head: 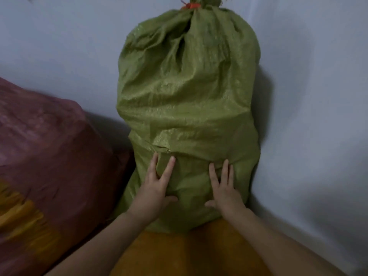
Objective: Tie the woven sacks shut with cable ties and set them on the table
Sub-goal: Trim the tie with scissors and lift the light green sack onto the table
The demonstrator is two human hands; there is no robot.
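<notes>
A full green woven sack (pixel 187 92) stands upright against a pale wall. Its gathered neck at the top edge of the view is cinched by an orange cable tie (pixel 191 5). My left hand (pixel 155 186) lies flat on the sack's lower front, fingers straight and spread. My right hand (pixel 224 188) presses flat beside it, a little to the right, fingers straight. Both palms touch the fabric without gripping it. The sack's base sits on an orange surface (pixel 191 253) between my forearms.
A dark red woven sack (pixel 49 146) with a yellow patch (pixel 18 218) fills the left side, touching the green sack's lower left. The pale wall (pixel 308 96) rises behind and to the right of the green sack.
</notes>
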